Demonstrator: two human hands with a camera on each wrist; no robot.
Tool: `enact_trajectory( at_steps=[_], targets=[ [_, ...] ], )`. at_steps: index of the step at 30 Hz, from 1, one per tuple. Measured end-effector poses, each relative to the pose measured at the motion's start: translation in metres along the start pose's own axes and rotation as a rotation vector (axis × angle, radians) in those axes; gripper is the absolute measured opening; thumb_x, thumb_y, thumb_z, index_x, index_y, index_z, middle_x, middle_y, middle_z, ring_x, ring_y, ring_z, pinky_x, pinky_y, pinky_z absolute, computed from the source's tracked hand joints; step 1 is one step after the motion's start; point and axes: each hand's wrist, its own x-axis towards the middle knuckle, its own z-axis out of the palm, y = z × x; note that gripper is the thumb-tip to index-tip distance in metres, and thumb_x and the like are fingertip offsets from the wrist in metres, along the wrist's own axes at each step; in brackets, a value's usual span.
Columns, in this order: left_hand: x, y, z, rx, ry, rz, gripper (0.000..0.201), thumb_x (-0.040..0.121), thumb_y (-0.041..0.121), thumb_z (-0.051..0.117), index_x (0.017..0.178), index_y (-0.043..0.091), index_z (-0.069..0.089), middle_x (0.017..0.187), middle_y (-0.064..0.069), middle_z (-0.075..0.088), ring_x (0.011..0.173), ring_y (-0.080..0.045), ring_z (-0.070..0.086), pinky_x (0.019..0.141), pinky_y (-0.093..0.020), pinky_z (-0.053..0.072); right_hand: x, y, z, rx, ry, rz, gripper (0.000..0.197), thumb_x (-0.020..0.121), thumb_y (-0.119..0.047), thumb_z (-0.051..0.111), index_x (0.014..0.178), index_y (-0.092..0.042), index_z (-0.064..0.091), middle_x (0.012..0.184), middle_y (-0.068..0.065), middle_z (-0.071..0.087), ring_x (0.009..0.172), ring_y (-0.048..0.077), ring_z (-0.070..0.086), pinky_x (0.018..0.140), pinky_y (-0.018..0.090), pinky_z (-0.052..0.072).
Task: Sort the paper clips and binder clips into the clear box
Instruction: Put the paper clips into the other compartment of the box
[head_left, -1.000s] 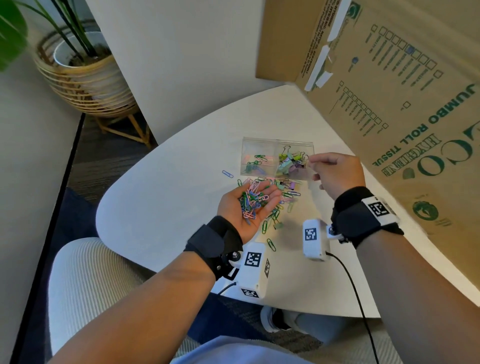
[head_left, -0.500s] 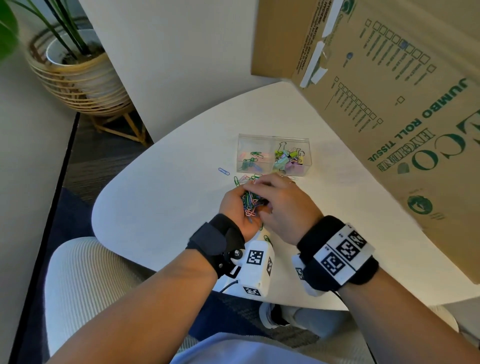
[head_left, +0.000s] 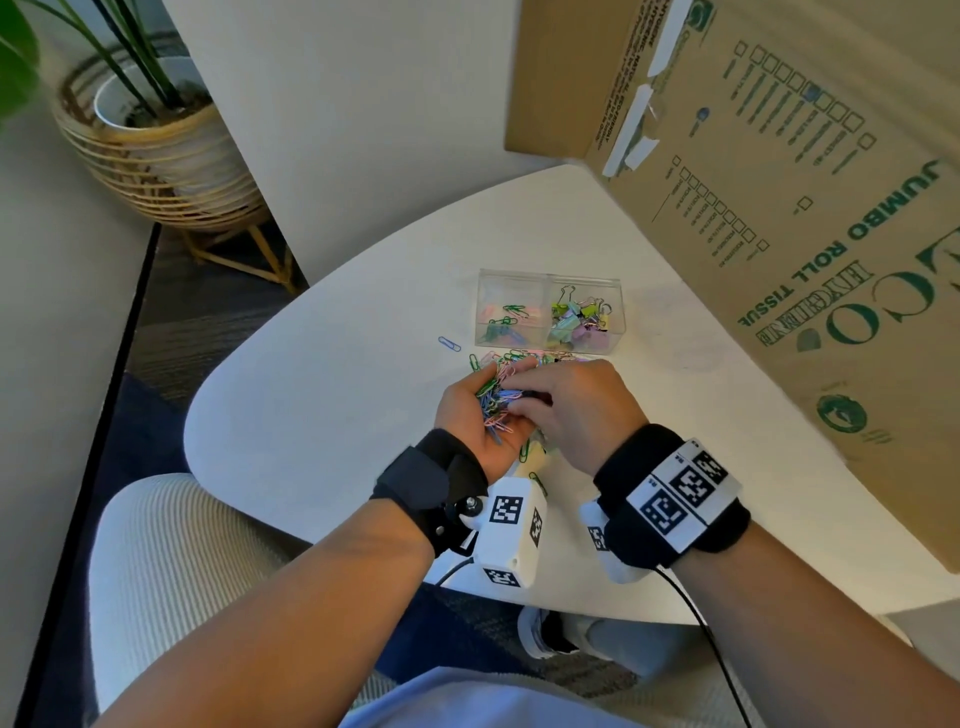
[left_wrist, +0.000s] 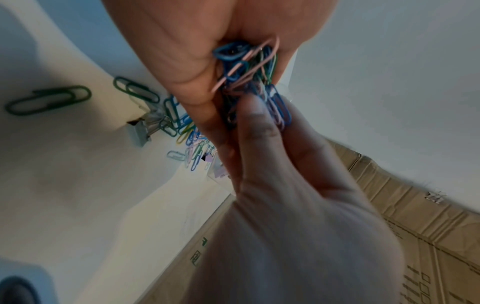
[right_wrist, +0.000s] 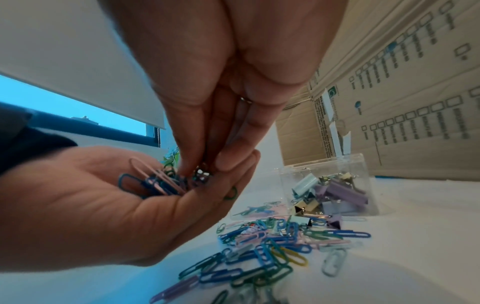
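Observation:
My left hand (head_left: 470, 415) lies palm up over the white table (head_left: 311, 405), carrying a heap of coloured paper clips (head_left: 496, 402) (right_wrist: 155, 183) on fairly straight fingers. My right hand (head_left: 522, 395) (right_wrist: 200, 169) reaches into that heap. Its thumb and fingers pinch a small clip with metal loops (right_wrist: 201, 175), seemingly a binder clip. Behind the hands stands the clear box (head_left: 519, 278) (right_wrist: 363, 164). Its left compartment holds paper clips (head_left: 506, 322); its right holds binder clips (head_left: 576, 322) (right_wrist: 337, 193). A loose pile of clips (right_wrist: 272, 242) (left_wrist: 187, 131) lies between box and hands.
A single blue paper clip (head_left: 449, 344) lies left of the box. A large cardboard carton (head_left: 779, 208) leans over the table's right side. A planter in a wicker basket (head_left: 156, 150) stands on the floor far left. A white chair (head_left: 156, 571) sits below the table's near edge.
My right hand came back from the box's binder-clip compartment to my left palm and now pinches into the heap. The left hand has stayed in place, palm up.

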Motion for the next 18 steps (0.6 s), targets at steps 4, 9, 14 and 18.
enact_trajectory(
  at_steps=[4,9,14,18],
  targets=[
    [-0.001,0.001,0.003,-0.015,-0.004,0.023,0.04,0.1,0.029,0.037,0.104,-0.003,0.06,0.087,-0.019,0.069,0.071,-0.03,0.07,0.068,-0.034,0.058,0.002,0.001,-0.002,0.219,0.019,0.119,0.025,0.087,-0.017,0.069,0.111,-0.021,0.073,0.113,-0.005,0.071,0.101,0.006,0.061,0.089,0.011,0.04],
    [-0.004,0.004,0.003,-0.044,-0.023,0.026,0.042,0.1,0.027,0.036,0.117,-0.006,0.055,0.094,-0.025,0.067,0.073,-0.035,0.07,0.062,-0.039,0.06,0.007,0.006,-0.002,0.518,0.04,0.24,0.026,0.084,-0.008,0.071,0.108,-0.018,0.074,0.088,-0.006,0.072,0.06,-0.011,0.058,0.07,0.009,0.05],
    [-0.003,0.009,0.003,-0.001,0.034,0.065,0.04,0.1,0.027,0.035,0.103,-0.004,0.061,0.087,-0.022,0.068,0.067,-0.031,0.07,0.059,-0.037,0.06,0.008,0.009,-0.006,0.677,0.069,0.283,0.021,0.082,-0.005,0.073,0.099,-0.017,0.076,0.064,0.002,0.071,0.053,0.005,0.059,0.061,0.018,0.053],
    [-0.005,0.011,0.002,0.0,0.039,0.066,0.04,0.1,0.026,0.036,0.1,-0.005,0.062,0.093,-0.022,0.069,0.093,-0.032,0.067,0.087,-0.043,0.053,0.026,0.011,-0.018,0.678,0.213,0.287,0.02,0.082,-0.006,0.073,0.087,-0.026,0.075,0.066,-0.003,0.072,0.054,0.009,0.06,0.066,0.027,0.057]
  ],
)
